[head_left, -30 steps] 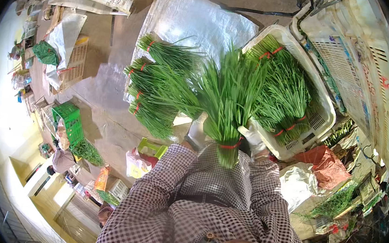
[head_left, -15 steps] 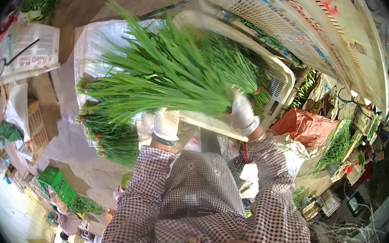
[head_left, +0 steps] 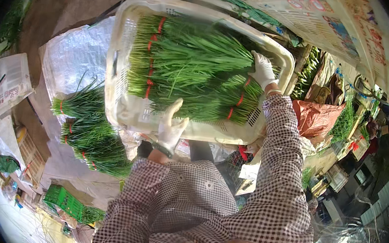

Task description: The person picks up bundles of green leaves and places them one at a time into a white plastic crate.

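A white slatted plastic crate (head_left: 113, 90) in front of me holds several bunches of garlic chives (head_left: 194, 70), tied with red bands. On its left side the pale stem ends point left; on its right side banded stem ends point right. My right hand (head_left: 262, 71), in a white glove, is closed around the right end of a leafy bunch at the crate's far right, its fingers partly hidden by the leaves. At the crate's near edge my left hand (head_left: 173, 126), also gloved, is open and empty, thumb and fingers spread.
More banded chive bunches (head_left: 93, 130) lie on whitish plastic sheeting (head_left: 81, 54) left of the crate. Another white crate (head_left: 335, 22) stands tilted at the far right. A red-orange bag (head_left: 316, 119) lies right of the crate; a green crate (head_left: 64, 201) sits at the lower left.
The leafy bunch held across both hands has gone down into the crate. My left hand has let go of it and opened; my right hand has moved farther away and slightly right.
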Motion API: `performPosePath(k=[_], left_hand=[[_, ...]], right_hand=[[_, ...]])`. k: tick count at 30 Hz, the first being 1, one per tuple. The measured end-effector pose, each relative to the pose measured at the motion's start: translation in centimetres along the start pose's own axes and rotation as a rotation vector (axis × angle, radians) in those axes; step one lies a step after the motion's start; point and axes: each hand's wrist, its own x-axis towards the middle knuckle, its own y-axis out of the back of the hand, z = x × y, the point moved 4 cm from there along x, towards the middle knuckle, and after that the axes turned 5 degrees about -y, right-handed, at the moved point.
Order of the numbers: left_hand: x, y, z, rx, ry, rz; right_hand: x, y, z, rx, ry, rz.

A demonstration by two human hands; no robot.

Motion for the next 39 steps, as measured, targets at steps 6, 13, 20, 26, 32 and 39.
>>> performPosePath(k=[6,13,20,26,32,39], left_hand=[[15.7,-6.1,5.3,1.013,-0.442,-0.310],[24.4,-7.3,-1.0,1.279,-0.170,-0.563],[19.0,-7.1,-6.1,1.281,-0.075,-0.470],[20.4,-6.6,-5.5,1.224,0.010,-0.543],[19.2,-4.8,-6.7,1.036,-0.202,-0.449],[14.0,0.6,-14.1,1.149,-0.216,-0.412]], right_hand=[[1.9,-3.6,0.8,0.004,-0.084,-0.084],[2.7,-5.7,2.4,-0.005,0.019,-0.274],[3.8,-6.8,0.8,-0.011,-0.038,-0.511],[1.6,-2.7,-3.3,-0.366,-0.135,-0.087],[1.5,-4.0,-17.2,0.067,-0.124,0.380],[4.2,-10.8,-19.7,-0.131,-0.266,0.401]])
